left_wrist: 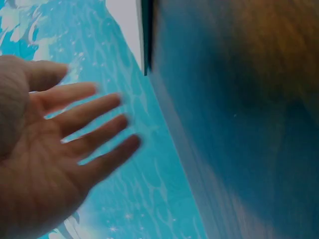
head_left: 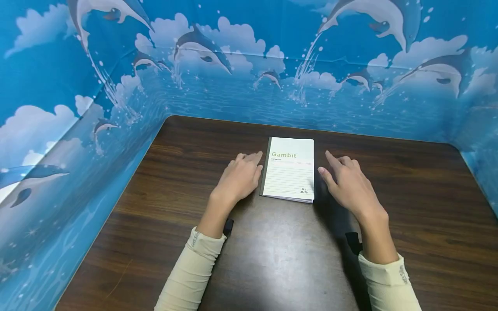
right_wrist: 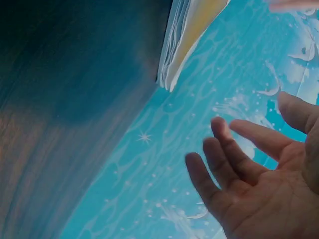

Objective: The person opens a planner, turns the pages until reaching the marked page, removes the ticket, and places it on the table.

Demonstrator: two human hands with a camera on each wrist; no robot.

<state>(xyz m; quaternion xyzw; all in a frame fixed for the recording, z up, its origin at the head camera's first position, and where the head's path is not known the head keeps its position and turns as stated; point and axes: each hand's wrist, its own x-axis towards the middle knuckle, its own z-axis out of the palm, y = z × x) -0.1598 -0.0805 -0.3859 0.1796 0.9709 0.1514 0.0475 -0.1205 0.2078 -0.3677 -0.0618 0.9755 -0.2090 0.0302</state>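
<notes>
A white notebook (head_left: 288, 170) with a dark spine and the word "Gambit" on its cover lies closed on the brown wooden table (head_left: 280, 250). My left hand (head_left: 240, 177) is just left of the spine, fingers extended and holding nothing. To the right of the notebook, my right hand (head_left: 351, 183) also holds nothing, its thumb and index finger apart and pointing forward. In the left wrist view the notebook's edge (left_wrist: 134, 30) shows beyond the spread fingers. Loose page edges of the notebook (right_wrist: 174, 55) stand out in the right wrist view, with the right fingers slightly bent.
A blue curtain (head_left: 249, 99) printed with dolphins, clouds and waves hangs along the table's back and sides. Dark bands (head_left: 354, 242) circle both wrists, above pale sleeves (head_left: 194, 272). Light glares off the table's front middle.
</notes>
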